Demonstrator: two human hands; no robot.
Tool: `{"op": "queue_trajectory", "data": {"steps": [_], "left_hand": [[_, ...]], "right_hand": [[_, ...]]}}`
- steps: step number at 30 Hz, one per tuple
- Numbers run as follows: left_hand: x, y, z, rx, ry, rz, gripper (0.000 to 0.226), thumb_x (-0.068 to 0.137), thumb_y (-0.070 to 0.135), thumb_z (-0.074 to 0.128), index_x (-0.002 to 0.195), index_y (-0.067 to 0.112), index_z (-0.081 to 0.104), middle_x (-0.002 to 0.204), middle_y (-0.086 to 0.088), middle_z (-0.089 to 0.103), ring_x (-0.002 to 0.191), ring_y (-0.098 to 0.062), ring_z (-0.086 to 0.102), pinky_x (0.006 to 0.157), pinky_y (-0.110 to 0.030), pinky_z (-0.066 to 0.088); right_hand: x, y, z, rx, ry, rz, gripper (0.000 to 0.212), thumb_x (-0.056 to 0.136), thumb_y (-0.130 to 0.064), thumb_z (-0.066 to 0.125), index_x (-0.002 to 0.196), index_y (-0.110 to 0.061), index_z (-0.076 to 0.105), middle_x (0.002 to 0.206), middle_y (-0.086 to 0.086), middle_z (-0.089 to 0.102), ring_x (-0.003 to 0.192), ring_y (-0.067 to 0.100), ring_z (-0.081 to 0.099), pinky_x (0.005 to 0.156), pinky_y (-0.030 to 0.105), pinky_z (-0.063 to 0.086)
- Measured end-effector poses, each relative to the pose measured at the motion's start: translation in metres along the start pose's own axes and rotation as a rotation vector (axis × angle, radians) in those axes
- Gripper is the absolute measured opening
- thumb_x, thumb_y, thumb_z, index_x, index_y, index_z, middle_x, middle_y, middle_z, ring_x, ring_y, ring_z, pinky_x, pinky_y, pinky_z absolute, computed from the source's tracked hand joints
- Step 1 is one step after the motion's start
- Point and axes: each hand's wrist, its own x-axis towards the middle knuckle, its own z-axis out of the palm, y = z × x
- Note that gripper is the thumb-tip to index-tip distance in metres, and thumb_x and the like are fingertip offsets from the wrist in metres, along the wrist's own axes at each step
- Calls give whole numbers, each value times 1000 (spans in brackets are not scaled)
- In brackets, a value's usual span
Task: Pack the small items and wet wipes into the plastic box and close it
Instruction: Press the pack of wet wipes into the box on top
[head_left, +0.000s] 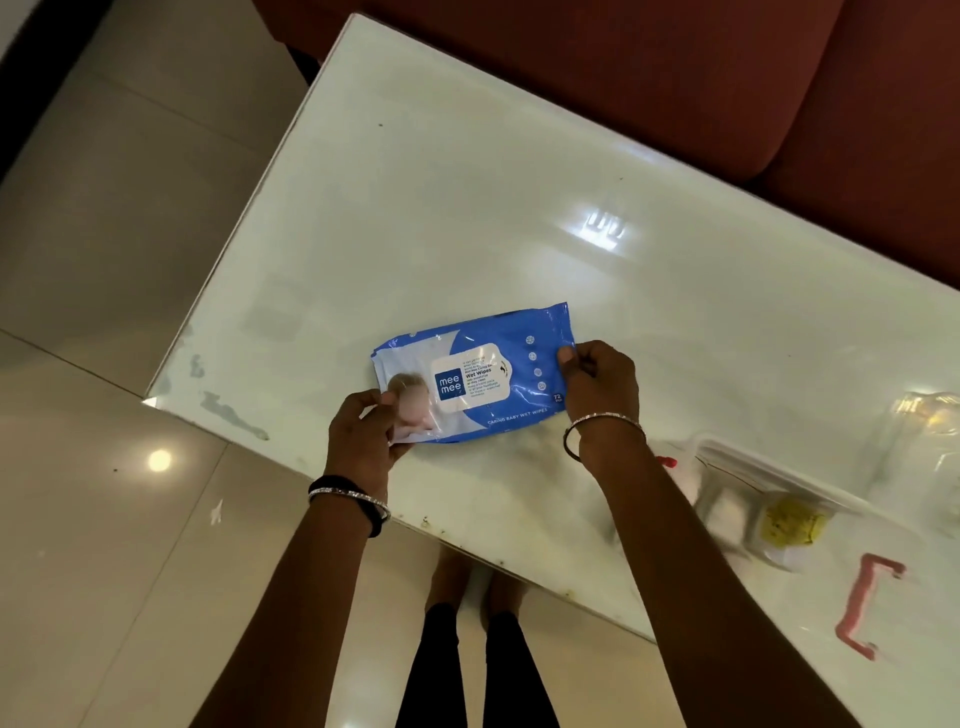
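A blue and white pack of wet wipes (475, 376) is held flat just over the white table (467, 208), label up. My left hand (363, 434) pinches its left end and my right hand (602, 382) pinches its right end. At the right, blurred, stands a clear plastic box (769, 504) with a yellow item (789, 525) and white items inside. A clear lid with a pink clip (867, 608) lies in front of the box.
A clear bottle-like object (930, 431) stands at the far right edge. A dark red sofa (727, 78) runs behind the table. The tiled floor (130, 312) lies to the left and my feet show below the table's near edge.
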Motion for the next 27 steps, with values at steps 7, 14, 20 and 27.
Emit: {"op": "queue_trajectory", "data": {"steps": [7,14,20,27], "left_hand": [[-28,10,8,-135,-157,-1,15,95,17,49,102,7,58,117,-17,61,105,-35,60,81,-45,56],[-81,16,61,117,-353,218,15,93,9,50,80,6,58,75,-7,71,66,-21,73,64,-31,57],[-124,-10,109,396,-513,414,6,91,8,57,97,9,54,74,-18,74,66,-31,74,69,-38,57],[-156,-58,149,698,-541,641,29,89,3,56,108,20,41,62,3,73,53,-9,69,52,-14,45]], "right_hand": [[-46,8,-49,235,95,-142,20,97,-19,58,83,-4,61,65,3,61,53,2,54,54,19,43],[-75,43,-124,454,303,-73,16,98,-17,57,83,-18,64,80,18,70,74,25,61,66,42,48],[-98,86,-181,540,497,35,24,97,-15,58,84,-30,71,75,-7,75,75,16,66,71,37,49],[-110,154,-217,537,585,229,15,97,-12,57,97,-19,70,65,-11,75,67,12,67,66,31,54]]}}
